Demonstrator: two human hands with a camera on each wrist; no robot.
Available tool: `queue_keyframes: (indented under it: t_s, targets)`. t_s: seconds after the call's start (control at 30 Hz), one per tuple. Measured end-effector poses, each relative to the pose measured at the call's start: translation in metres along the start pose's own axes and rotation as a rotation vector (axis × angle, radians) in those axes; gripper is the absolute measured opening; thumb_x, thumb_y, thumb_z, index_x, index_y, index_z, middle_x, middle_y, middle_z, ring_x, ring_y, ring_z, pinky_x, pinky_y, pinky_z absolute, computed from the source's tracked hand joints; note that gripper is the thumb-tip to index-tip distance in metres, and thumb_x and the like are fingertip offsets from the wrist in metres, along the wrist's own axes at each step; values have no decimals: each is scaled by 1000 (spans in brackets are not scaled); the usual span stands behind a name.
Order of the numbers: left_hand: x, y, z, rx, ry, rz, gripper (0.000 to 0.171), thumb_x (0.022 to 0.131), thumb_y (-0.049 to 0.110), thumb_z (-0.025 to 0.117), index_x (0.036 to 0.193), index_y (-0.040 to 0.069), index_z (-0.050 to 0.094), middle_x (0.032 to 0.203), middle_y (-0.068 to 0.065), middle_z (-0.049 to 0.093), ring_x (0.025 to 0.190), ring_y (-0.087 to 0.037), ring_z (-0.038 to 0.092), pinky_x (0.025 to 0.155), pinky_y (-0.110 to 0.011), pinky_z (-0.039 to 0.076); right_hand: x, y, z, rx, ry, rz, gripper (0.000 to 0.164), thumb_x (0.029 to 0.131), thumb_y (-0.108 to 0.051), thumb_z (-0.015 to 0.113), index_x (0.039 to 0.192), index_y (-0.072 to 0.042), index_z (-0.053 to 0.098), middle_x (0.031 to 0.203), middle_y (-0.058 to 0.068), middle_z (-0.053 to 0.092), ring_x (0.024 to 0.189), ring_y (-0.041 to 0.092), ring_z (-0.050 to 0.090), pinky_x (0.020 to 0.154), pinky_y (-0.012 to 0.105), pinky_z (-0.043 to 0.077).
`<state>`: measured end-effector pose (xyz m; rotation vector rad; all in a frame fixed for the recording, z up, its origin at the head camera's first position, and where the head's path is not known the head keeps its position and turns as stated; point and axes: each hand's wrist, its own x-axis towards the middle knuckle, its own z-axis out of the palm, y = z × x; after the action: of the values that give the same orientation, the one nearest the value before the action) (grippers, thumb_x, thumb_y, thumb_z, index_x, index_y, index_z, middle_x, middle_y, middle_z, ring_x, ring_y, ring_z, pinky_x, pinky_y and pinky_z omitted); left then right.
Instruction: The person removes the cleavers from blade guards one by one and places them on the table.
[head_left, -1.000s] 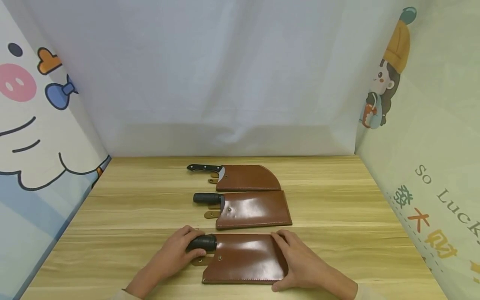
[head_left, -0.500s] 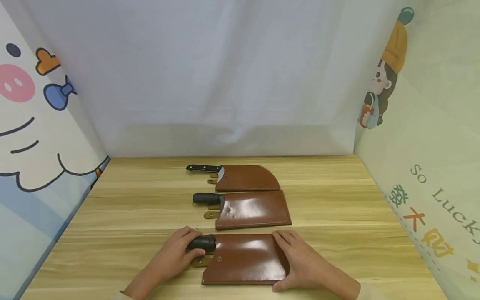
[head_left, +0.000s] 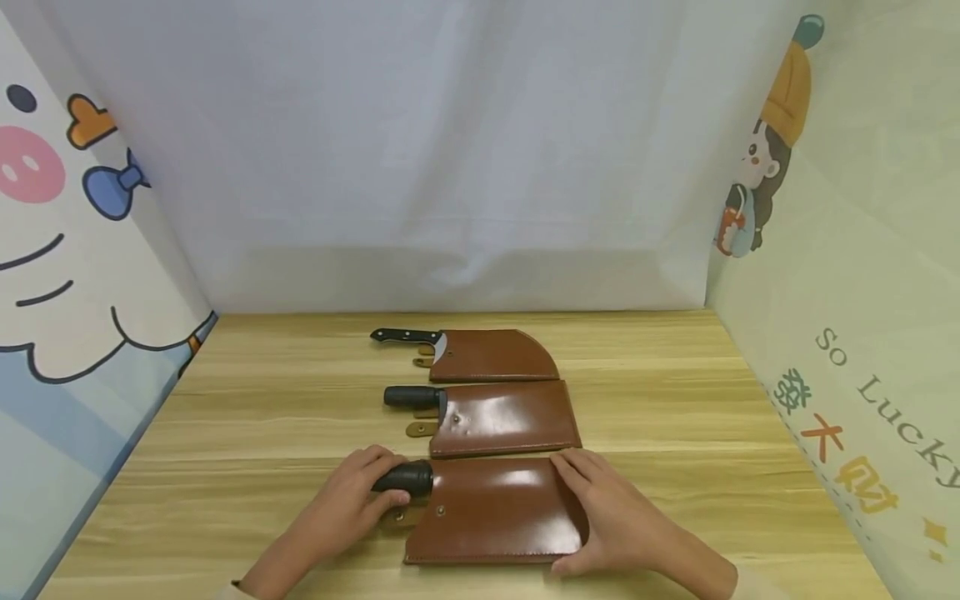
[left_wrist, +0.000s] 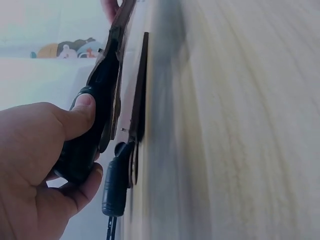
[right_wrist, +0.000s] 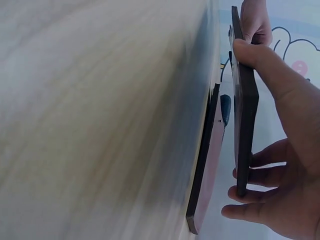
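The nearest cleaver sits in a glossy brown leather sheath (head_left: 495,512), raised a little off the table. My left hand (head_left: 348,500) curls round its black handle (head_left: 408,478), thumb on the near side, as the left wrist view also shows. My right hand (head_left: 626,521) holds the far right end of the sheath between thumb and fingers. In the right wrist view the sheath's edge (right_wrist: 246,110) stands apart from the table. A snap strap (head_left: 397,518) hangs beside the handle, partly in shadow. The blade is hidden inside.
Just behind lies a second sheathed cleaver (head_left: 506,417) with a black handle. Farther back is a third cleaver in a round-ended sheath (head_left: 495,355). All are on a wood-grain table (head_left: 660,383), with a white cloth (head_left: 465,167) behind and printed panels at both sides.
The nearest sheathed cleaver has risen slightly off the table and shifted a little away from me, both hands moving with it. The other two cleavers stay put.
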<state>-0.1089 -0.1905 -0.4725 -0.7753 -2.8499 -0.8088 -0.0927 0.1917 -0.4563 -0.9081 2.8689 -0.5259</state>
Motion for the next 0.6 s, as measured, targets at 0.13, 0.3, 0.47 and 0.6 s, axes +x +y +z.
queue_keyframes:
  t_s: [0.13,0.3,0.47,0.6]
  targets:
    - [1,1,-2,-5,36,6,41,88,31,80,124,13,72,112,7,68,95,-10,58,81,-34,54,0,-3,-4,-20,19,-5,124,64,-63,89,154,5,37,155,26,42,143,43,39,111,58,41]
    - [0,2,-7,-7,54,-18,50,85,29,83,130,12,70,116,6,71,96,-9,59,82,-33,55,0,-8,-9,-47,68,-26,124,62,-63,91,153,5,40,152,25,46,141,41,42,109,56,45]
    - [0,4,-10,14,110,-5,46,82,26,85,123,13,73,113,5,72,95,-10,60,81,-33,56,1,-9,-13,-53,92,-41,124,63,-63,90,153,5,40,153,22,47,141,39,42,108,54,46]
    - [0,5,-11,24,129,9,43,82,25,85,122,12,74,113,3,72,101,-14,64,84,-38,57,1,-10,-14,-61,101,-50,122,63,-63,90,152,4,41,153,21,48,141,40,43,109,54,45]
